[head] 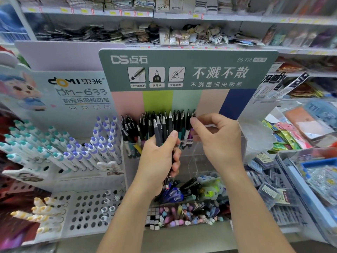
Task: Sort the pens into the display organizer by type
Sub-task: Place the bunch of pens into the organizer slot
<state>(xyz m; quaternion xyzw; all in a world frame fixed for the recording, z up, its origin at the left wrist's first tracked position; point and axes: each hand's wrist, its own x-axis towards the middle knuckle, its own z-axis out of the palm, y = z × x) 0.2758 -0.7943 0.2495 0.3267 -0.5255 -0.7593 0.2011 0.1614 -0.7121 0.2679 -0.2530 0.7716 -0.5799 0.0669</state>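
Head view: my left hand (pixel 160 157) grips a bundle of dark pens (pixel 160 132) upright, fingers curled round the barrels and thumb pressed across the front, silver tips pointing up. The bundle sits just in front of the clear display organizer (pixel 218 143), at its near rim. My right hand (pixel 215 136) is raised beside the bundle, thumb and forefinger closed in a narrow pinch at the tips of the standing pens (pixel 175 117) in the organizer's rear row; whether the pinch actually holds a pen I cannot tell. The front compartment of the organizer, near its right wall, looks bare. Below it, loose mixed pens (pixel 186 190) lie in a lower tray. Handling judgement: the pens are light, rigid and smooth-barrelled, so they will likely slide against one another in a loose grip. Take each by mid-barrel, clear of the tapered metal tip, and keep the bundle squeezed firmly while withdrawing one.
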